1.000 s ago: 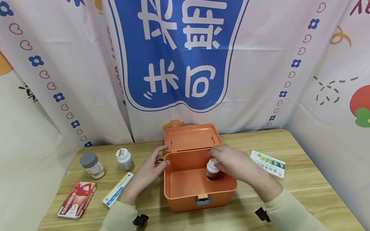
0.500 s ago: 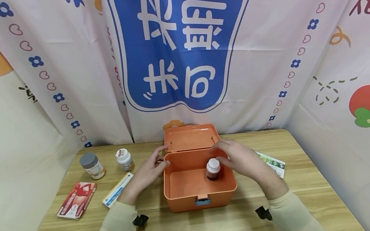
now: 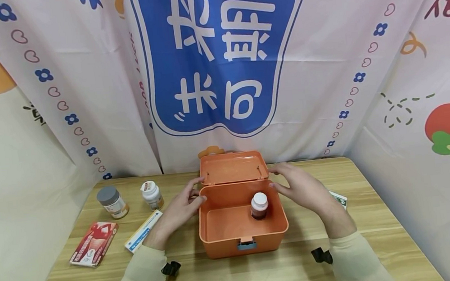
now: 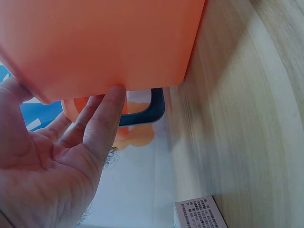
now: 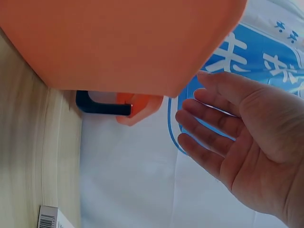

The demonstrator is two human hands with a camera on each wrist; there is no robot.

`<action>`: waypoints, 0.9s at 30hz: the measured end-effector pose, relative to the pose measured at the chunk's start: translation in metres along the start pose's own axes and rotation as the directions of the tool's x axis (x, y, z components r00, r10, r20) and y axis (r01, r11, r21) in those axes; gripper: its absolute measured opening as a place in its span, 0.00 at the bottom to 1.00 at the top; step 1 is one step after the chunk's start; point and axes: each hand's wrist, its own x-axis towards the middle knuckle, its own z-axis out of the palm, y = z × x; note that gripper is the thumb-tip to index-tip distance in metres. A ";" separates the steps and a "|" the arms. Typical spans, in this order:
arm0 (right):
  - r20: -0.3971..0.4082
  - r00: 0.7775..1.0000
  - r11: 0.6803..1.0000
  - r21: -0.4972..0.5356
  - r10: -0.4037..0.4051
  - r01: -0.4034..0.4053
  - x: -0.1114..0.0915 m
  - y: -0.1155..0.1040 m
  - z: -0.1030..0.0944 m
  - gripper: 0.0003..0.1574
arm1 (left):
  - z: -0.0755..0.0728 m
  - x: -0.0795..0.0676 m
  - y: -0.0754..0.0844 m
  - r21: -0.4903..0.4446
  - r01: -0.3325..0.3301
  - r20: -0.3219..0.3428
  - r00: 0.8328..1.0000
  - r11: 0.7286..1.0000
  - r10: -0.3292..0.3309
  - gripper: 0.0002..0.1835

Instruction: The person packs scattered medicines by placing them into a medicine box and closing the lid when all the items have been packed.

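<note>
An orange lidded box (image 3: 245, 246) stands on the table, its lid (image 3: 233, 167) tipped back towards the cloth. A small bottle with a white cap (image 3: 259, 204) and dark red body stands inside, towards the right. My left hand (image 3: 180, 210) rests at the back left corner, thumb tip at the rim, extended fingers reaching behind. In the left wrist view a fingertip (image 4: 117, 89) meets the box's back edge beside a dark handle (image 4: 151, 114). My right hand (image 3: 304, 190) holds nothing, its fingers loosely bent beside the back right corner, thumb tip near the rim.
Left of the box lie a grey-lidded jar (image 3: 113, 202), a white bottle (image 3: 152, 195), a red carton (image 3: 94, 244) and a blue-and-white carton (image 3: 143, 231). A green-and-white carton (image 3: 339, 199) lies at right, partly hidden by my right arm. A printed cloth (image 3: 308, 119) hangs behind.
My right hand has let go of the bottle, leaving it standing in the box, and moved right, out past the back right corner. My left hand has stayed put.
</note>
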 end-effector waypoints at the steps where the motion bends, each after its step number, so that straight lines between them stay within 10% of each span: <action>1: -0.001 1.000 1.000 0.007 0.003 -0.003 0.000 0.002 0.000 0.26 | 0.000 0.000 0.000 0.001 -0.001 0.000 1.000 1.000 0.001 0.33; 27: 0.066 0.982 0.974 0.132 0.176 -0.183 -0.007 0.057 -0.006 0.34 | 0.000 0.001 -0.004 -0.001 -0.005 0.005 1.000 1.000 0.005 0.33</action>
